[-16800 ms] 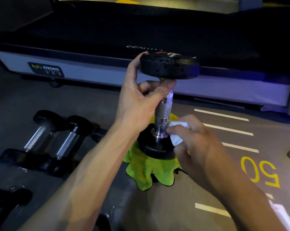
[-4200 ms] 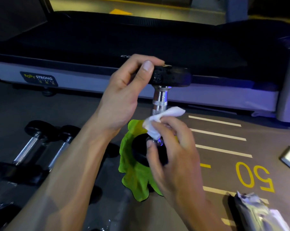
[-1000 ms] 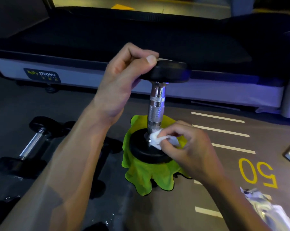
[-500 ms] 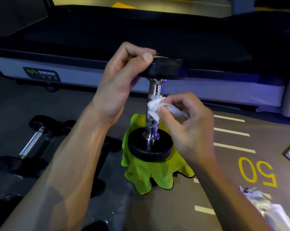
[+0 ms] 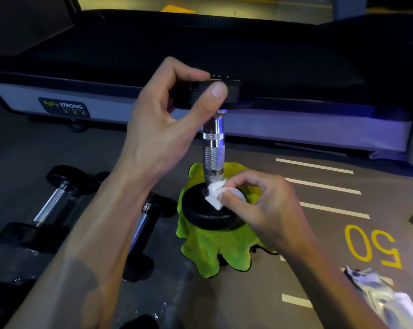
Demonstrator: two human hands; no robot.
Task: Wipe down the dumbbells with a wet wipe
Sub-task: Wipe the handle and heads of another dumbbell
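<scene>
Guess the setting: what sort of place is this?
Most likely a gym floor. A treadmill runs across the back, spare dumbbells lie on the floor at left, and yellow distance markings are painted on the floor.

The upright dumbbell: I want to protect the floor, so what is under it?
The dumbbell stands on end on a crumpled green cloth spread on the grey floor. What lies beneath the cloth's middle is covered by the bottom weight.
</scene>
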